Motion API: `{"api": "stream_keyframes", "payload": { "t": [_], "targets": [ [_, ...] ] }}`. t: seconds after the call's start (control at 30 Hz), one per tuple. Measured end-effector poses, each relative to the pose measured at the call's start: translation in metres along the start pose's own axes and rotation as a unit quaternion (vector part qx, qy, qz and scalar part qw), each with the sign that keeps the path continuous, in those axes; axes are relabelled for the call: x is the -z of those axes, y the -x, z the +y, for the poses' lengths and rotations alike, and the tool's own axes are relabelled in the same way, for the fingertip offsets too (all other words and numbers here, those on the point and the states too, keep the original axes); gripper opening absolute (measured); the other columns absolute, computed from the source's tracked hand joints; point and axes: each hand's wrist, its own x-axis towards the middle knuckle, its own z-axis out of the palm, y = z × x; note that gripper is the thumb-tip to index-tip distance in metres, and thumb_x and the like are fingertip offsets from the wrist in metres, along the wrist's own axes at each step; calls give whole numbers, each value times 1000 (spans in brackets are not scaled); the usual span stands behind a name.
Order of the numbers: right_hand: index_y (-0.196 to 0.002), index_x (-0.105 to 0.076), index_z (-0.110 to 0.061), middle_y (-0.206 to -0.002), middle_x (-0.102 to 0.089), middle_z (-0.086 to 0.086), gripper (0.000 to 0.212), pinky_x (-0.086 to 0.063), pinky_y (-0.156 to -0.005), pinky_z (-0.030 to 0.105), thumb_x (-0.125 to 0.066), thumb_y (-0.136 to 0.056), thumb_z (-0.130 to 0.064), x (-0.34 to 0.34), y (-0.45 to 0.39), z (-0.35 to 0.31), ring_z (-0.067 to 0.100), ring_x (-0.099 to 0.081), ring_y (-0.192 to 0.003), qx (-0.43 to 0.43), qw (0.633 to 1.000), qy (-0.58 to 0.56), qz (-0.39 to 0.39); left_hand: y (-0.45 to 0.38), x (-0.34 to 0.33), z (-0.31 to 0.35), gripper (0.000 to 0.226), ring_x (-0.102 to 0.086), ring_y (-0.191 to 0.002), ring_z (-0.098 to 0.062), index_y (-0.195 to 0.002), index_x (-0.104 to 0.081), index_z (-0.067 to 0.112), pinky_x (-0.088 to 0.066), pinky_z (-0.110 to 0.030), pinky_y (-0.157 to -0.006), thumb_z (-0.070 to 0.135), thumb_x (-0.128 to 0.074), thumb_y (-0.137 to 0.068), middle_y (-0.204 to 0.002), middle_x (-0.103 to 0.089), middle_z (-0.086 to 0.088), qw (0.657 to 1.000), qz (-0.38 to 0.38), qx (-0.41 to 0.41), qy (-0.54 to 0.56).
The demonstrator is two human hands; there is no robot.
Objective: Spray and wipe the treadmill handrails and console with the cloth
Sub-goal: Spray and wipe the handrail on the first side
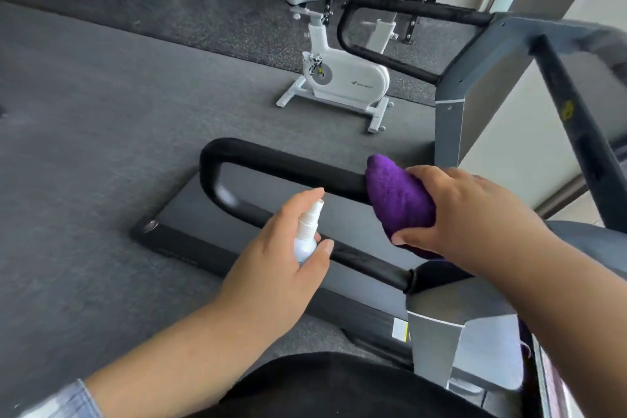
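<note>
A black padded near handrail (271, 163) loops out from the treadmill's grey upright (437, 336) in the middle of the view. My right hand (475, 210) grips a folded purple cloth (400, 200) and presses it onto the rail's upper bar. My left hand (278, 268) holds a small white spray bottle (307, 234) just over the rail's lower bar, index finger raised above the nozzle. The far handrail (407, 10) sits at upper right beside the grey console frame (529, 30).
The treadmill deck (190, 244) lies below the near rail. A white exercise bike (342, 75) stands on the dark floor beyond. Weight racks and benches line the back wall. A dark diagonal strut (573, 119) crosses at right.
</note>
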Motion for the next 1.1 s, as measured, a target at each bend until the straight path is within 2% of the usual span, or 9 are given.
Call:
{"api": "stream_keyframes", "payload": {
  "t": [0.07, 0.17, 0.33, 0.43, 0.67, 0.8, 0.9, 0.97, 1.1],
  "targets": [
    [-141, -30, -40, -112, -62, -5, 98, -56, -77, 40, -49, -60, -92, -3, 0, -4, 25, -64, -94, 8, 999, 36, 16, 2, 4, -5, 54, -59, -97, 0, -126, -25, 74, -44, -16, -74, 54, -52, -85, -109, -60, 23, 1000, 4, 4, -2],
    [-151, -13, -38, -117, -61, -4, 102, -54, -69, 37, -49, -69, -87, -5, -11, -28, 27, -63, -90, 28, 995, 89, 27, 3, 10, -16, 53, -58, -97, 2, -128, -26, 73, -44, -17, -77, 55, -52, -85, -114, -59, 24, 1000, 3, 13, 7],
    [-153, 8, -36, -122, -55, 0, 104, -54, -68, 39, -49, -78, -81, -9, -50, -86, 27, -61, -89, 88, 992, 85, 36, -3, 26, -29, 55, -57, -102, 7, -126, -23, 77, -39, -2, -80, 55, -52, -84, -115, -56, 29, 1000, 23, 12, 3],
    [-153, 17, -38, -130, -50, 2, 105, -53, -65, 37, -49, -82, -78, -10, -73, -121, 27, -61, -86, 114, 989, 85, 30, -6, 41, -39, 56, -57, -101, 3, -127, -23, 77, -38, -3, -82, 53, -52, -85, -109, -55, 31, 1000, 20, 12, 8],
    [-155, 3, -36, -123, -50, 5, 92, -45, -62, 36, -53, -88, -66, -8, -126, -201, 29, -57, -88, 128, 988, 82, -1, -14, 88, -76, 57, -57, -98, 3, -125, -22, 78, -37, -3, -81, 51, -51, -85, -104, -55, 35, 999, 33, 6, 16],
    [-149, -20, -31, -103, -41, 6, 80, -31, -53, 36, -66, -84, -34, -4, -151, -251, 28, -43, -78, 126, 983, 128, -45, -21, 110, -96, 58, -58, -99, 3, -127, -24, 75, -38, -3, -81, 49, -54, -85, -105, -56, 32, 998, 43, -6, 40],
    [-138, -41, -25, -112, -46, 8, 59, -49, -72, 46, -64, -85, -29, -7, -170, -290, 35, -53, -97, 149, 963, 198, -103, -27, 122, -111, 57, -60, -99, 0, -127, -28, 73, -43, -6, -79, 51, -57, -83, -108, -58, 28, 996, 52, -5, 77],
    [-137, -50, -22, -128, -49, 10, 42, -46, -85, 55, -53, -95, -31, -14, -185, -314, 40, -52, -115, 156, 940, 259, -155, -31, 129, -120, 57, -61, -103, 2, -126, -31, 72, -43, -5, -80, 48, -59, -82, -114, -58, 30, 993, 64, -9, 103],
    [-128, -60, -23, -126, -56, 7, 34, -47, -88, 51, -51, -95, -29, -19, -202, -338, 37, -56, -115, 182, 898, 326, -234, -35, 144, -139, 60, -62, -103, 2, -127, -33, 71, -41, -2, -80, 43, -61, -82, -112, -62, 29, 987, 76, -23, 142]
  ]
}}
